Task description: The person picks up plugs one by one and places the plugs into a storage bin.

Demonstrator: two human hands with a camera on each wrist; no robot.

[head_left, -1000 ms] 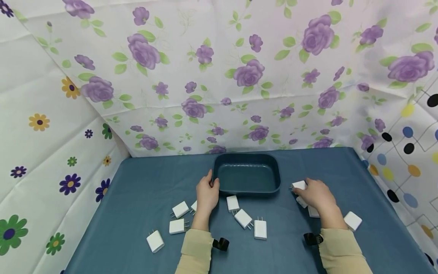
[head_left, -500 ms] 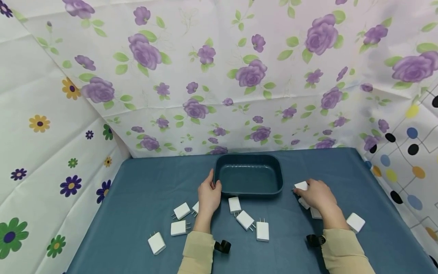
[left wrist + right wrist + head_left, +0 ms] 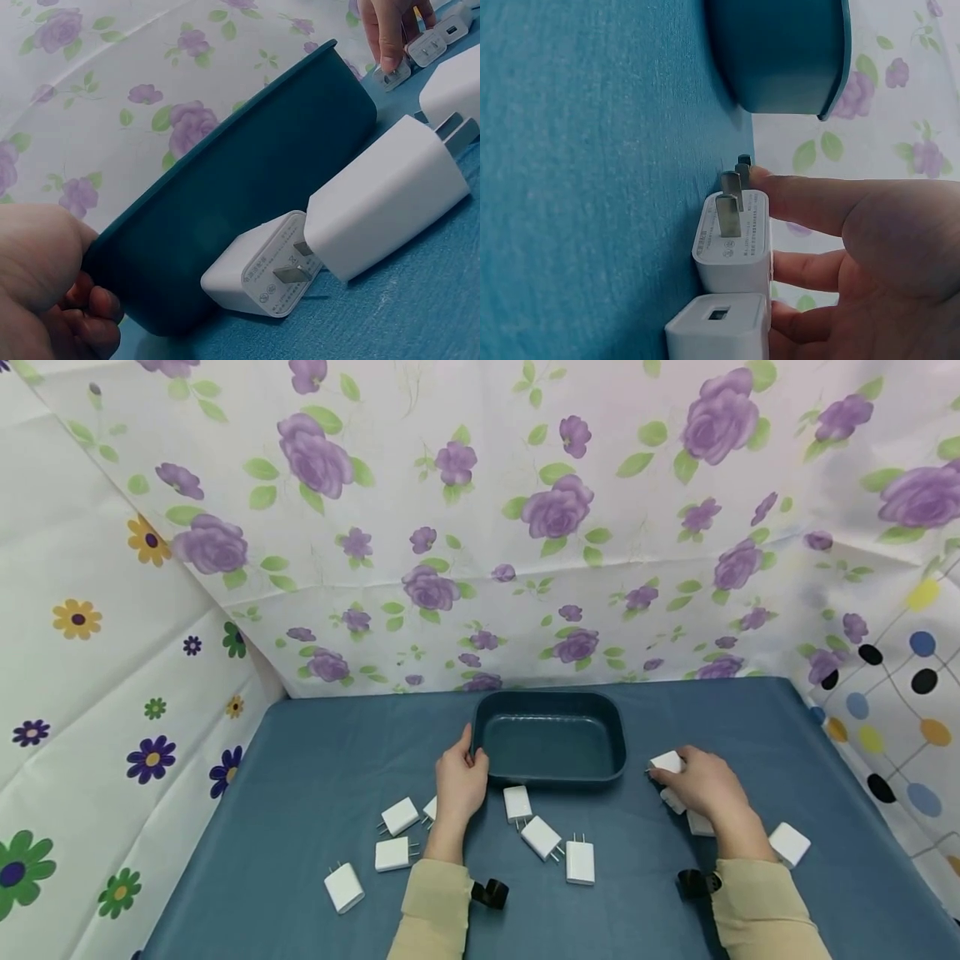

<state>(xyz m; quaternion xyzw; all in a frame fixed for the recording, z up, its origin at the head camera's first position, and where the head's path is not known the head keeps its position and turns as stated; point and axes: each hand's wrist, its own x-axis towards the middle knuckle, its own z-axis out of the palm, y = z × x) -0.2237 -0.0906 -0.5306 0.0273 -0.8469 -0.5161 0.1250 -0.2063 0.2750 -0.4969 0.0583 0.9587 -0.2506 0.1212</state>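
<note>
My left hand (image 3: 461,781) holds the left front corner of the dark teal tray (image 3: 550,781), an oblong with rounded corners. The left wrist view shows its thumb against the tray wall (image 3: 225,195) and other fingers curled below. To the tray's right, my right hand (image 3: 705,785) pinches a white charger (image 3: 664,763), a two-pronged plug, between thumb and fingers on the table. In the right wrist view that charger is mostly hidden behind a nearer charger (image 3: 731,240). Beneath the right hand sit another charger (image 3: 672,800) and one partly covered charger (image 3: 701,824).
Before the tray lie a charger (image 3: 517,804), a slanted charger (image 3: 542,837) and a charger (image 3: 580,862) standing lengthwise. Several more, such as the charger (image 3: 344,887), are scattered left of the left arm. One charger (image 3: 789,844) lies right of the right wrist. Flowered cloth (image 3: 450,527) rises behind the table.
The head view has shifted slightly, so the tray and chargers appear a little further right. Both hands keep their places, left at the tray corner, right at the same charger.
</note>
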